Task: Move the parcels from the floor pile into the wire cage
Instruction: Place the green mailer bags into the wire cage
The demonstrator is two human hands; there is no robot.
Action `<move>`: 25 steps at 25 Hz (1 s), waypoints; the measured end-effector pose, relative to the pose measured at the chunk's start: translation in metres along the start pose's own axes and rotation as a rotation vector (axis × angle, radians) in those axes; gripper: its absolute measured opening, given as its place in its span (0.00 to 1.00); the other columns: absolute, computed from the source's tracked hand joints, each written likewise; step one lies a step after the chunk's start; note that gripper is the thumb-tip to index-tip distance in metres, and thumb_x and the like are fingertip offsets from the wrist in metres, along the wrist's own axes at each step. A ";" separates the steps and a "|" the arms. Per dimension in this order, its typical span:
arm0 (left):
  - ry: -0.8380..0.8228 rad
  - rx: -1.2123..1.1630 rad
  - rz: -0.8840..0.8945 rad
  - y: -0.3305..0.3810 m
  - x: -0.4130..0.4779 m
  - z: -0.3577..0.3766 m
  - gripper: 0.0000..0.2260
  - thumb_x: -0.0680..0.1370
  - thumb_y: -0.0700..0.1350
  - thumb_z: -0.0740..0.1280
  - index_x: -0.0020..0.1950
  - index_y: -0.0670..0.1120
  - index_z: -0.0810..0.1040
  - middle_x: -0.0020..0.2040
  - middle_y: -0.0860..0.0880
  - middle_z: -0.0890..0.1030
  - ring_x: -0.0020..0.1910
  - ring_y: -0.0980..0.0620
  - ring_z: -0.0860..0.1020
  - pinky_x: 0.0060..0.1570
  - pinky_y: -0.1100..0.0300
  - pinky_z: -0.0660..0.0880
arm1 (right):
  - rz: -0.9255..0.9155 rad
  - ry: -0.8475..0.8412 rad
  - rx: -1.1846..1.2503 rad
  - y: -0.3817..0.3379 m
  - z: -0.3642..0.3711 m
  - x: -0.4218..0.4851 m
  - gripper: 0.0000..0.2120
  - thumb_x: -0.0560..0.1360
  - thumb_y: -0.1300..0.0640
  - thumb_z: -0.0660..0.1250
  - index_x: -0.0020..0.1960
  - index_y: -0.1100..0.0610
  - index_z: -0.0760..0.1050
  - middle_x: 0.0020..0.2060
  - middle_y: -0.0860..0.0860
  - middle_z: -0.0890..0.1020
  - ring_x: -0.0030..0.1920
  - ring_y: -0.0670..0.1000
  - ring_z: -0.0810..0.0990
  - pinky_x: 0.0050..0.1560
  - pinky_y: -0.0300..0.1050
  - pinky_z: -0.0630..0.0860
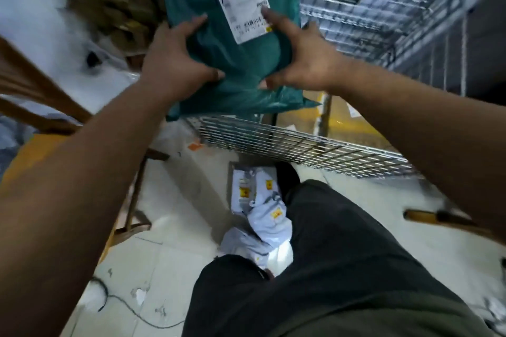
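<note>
A: Where is the green parcel [232, 74]?
B: Held above the wire cage [315, 148] rim, left hand [175, 63] and right hand [306, 63] each clamped on one side, thumbs on its face.
A: Carry it well past the mesh before letting go, I'd judge, so it drops inside

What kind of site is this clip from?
Likely a courier parcel depot or sorting room. The left hand and right hand grip a teal mailer with a shipping label by a wire cage, and white mailers lie on the floor.
</note>
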State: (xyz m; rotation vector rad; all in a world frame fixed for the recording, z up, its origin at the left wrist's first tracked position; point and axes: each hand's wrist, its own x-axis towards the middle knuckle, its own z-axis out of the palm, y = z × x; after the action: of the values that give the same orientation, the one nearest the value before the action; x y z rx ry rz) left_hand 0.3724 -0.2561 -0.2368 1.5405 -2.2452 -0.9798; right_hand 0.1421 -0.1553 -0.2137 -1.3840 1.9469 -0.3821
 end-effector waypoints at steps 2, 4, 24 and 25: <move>-0.044 -0.020 0.010 0.008 0.041 0.046 0.42 0.66 0.53 0.81 0.78 0.62 0.68 0.76 0.45 0.68 0.75 0.48 0.70 0.77 0.60 0.63 | 0.081 0.011 0.039 0.041 -0.005 0.022 0.55 0.67 0.50 0.83 0.81 0.34 0.50 0.71 0.58 0.59 0.73 0.65 0.65 0.76 0.48 0.62; -0.106 -0.023 0.010 0.008 0.080 0.087 0.41 0.70 0.45 0.79 0.79 0.62 0.66 0.77 0.45 0.66 0.76 0.47 0.69 0.76 0.63 0.62 | 0.146 0.006 0.066 0.082 -0.007 0.048 0.55 0.66 0.49 0.83 0.80 0.31 0.51 0.71 0.57 0.59 0.74 0.65 0.62 0.77 0.51 0.63; -0.554 -0.102 -0.355 -0.055 0.179 0.408 0.58 0.66 0.40 0.84 0.82 0.67 0.51 0.73 0.45 0.61 0.66 0.50 0.69 0.63 0.67 0.64 | 0.502 -0.188 0.006 0.384 0.148 0.141 0.61 0.67 0.44 0.82 0.77 0.28 0.37 0.68 0.61 0.64 0.68 0.67 0.70 0.68 0.63 0.73; -0.546 -0.103 -0.361 -0.060 0.174 0.414 0.58 0.66 0.41 0.84 0.83 0.67 0.51 0.74 0.45 0.61 0.66 0.51 0.69 0.64 0.67 0.64 | 0.504 -0.199 -0.042 0.389 0.150 0.141 0.61 0.66 0.43 0.81 0.78 0.28 0.36 0.68 0.61 0.65 0.68 0.66 0.69 0.67 0.63 0.74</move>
State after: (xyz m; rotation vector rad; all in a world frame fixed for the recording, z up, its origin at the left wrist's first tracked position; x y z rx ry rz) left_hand 0.1190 -0.2652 -0.6122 1.8414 -2.2208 -1.7751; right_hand -0.0522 -0.1115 -0.6058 -0.8690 2.0538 0.0344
